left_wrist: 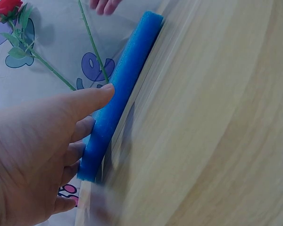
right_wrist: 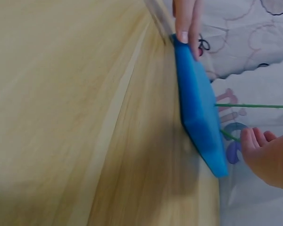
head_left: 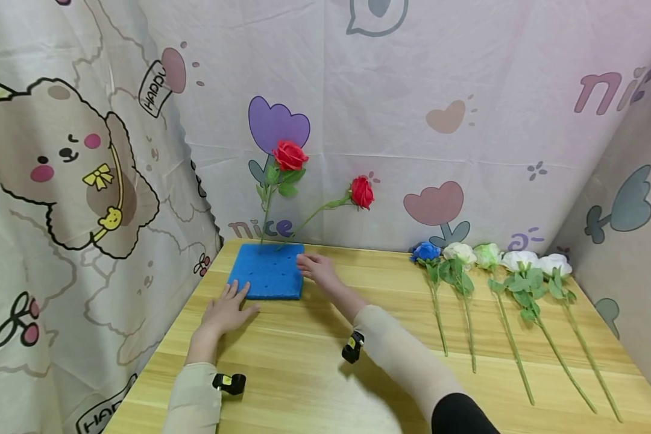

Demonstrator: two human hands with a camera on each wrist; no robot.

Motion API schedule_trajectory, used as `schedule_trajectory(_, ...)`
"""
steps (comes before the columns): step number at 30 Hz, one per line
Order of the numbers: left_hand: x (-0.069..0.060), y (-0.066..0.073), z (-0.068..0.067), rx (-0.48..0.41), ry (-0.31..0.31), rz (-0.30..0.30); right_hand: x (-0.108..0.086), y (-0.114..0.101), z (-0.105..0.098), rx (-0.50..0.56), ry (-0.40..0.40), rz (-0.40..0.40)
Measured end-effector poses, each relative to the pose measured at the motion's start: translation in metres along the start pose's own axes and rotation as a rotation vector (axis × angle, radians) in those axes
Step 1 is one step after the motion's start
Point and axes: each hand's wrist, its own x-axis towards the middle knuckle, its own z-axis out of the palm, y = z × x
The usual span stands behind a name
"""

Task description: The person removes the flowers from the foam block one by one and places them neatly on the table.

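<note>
A blue foam block (head_left: 266,280) lies on the table, with small holes in its top. Two red roses stand in it near its far edge: one rose (head_left: 290,156) is nearly upright, the other rose (head_left: 361,193) leans far to the right. My left hand (head_left: 225,313) rests its spread fingers on the block's near left corner; in the left wrist view its thumb lies against the block (left_wrist: 125,94). My right hand (head_left: 322,271) is beside the block's right edge, fingers loosely bent with nothing in them. In the right wrist view its fingertips appear close to a green stem (right_wrist: 229,135).
On the right of the table (head_left: 304,355) lie several loose flowers side by side: a blue rose (head_left: 427,251), white roses (head_left: 554,264) and a pale green one (head_left: 488,256). Printed cloth (head_left: 380,90) hangs behind and on both sides.
</note>
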Motion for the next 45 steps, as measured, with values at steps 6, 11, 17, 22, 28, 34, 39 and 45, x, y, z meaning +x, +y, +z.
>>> schedule_trajectory(6, 0.000, 0.000, -0.001, 0.006, 0.002, -0.007, 0.021, 0.004, 0.019, -0.023, 0.044, 0.025)
schedule_trajectory(11, 0.001, -0.002, 0.000, 0.012, 0.005, -0.005, 0.042, 0.011, 0.030, -0.055, 0.119, 0.060)
schedule_trajectory(17, 0.000, -0.003, -0.001, 0.008, 0.002, -0.010, 0.054, 0.016, 0.040, 0.001, 0.188, 0.097)
schedule_trajectory(22, -0.001, -0.004, -0.001, 0.015, 0.006, -0.018, 0.064, 0.017, 0.050, 0.041, 0.176, 0.128)
schedule_trajectory(28, 0.001, -0.004, 0.001, 0.032, 0.014, -0.011, 0.071, 0.016, 0.054, 0.087, 0.141, 0.160)
schedule_trajectory(34, 0.002, 0.000, 0.004, 0.026, 0.021, -0.012, 0.074, 0.018, 0.049, 0.136, 0.122, 0.160)
schedule_trajectory(39, 0.001, 0.002, 0.005, 0.018, 0.026, -0.020, 0.076, 0.024, 0.047, 0.115, 0.112, 0.105)
schedule_trajectory(45, -0.002, 0.000, 0.005, 0.006, 0.043, -0.029, 0.083, 0.021, 0.050, 0.103, 0.077, 0.075)
